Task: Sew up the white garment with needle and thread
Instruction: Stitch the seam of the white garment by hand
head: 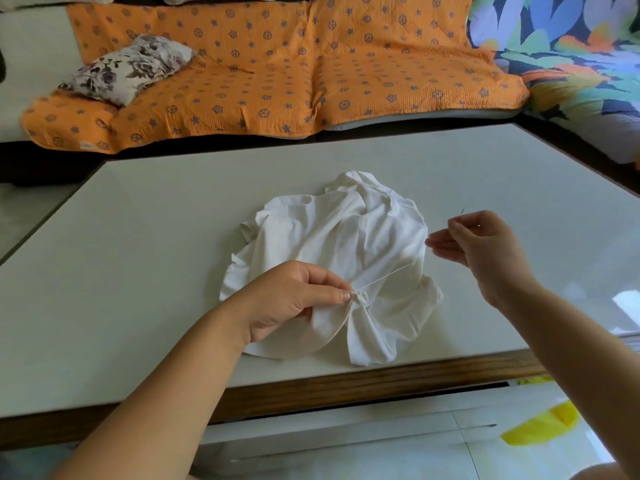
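Note:
The white garment (346, 244) lies crumpled on the pale table (138, 237), near its front edge. My left hand (291, 299) pinches a gathered fold of the cloth between thumb and forefinger. A white thread (391, 273) runs taut from that fold up and right to my right hand (485, 244). The right hand is raised above the table to the right of the garment, its fingers pinched on a thin needle (462, 211) whose tip pokes out above them.
The table has a dark wooden front edge (346, 386). Behind it stands a sofa with an orange patterned cover (277, 64), a floral cushion (128, 67) and a colourful leaf-print cover (571, 53). Something yellow (540, 427) lies on the tiled floor at lower right.

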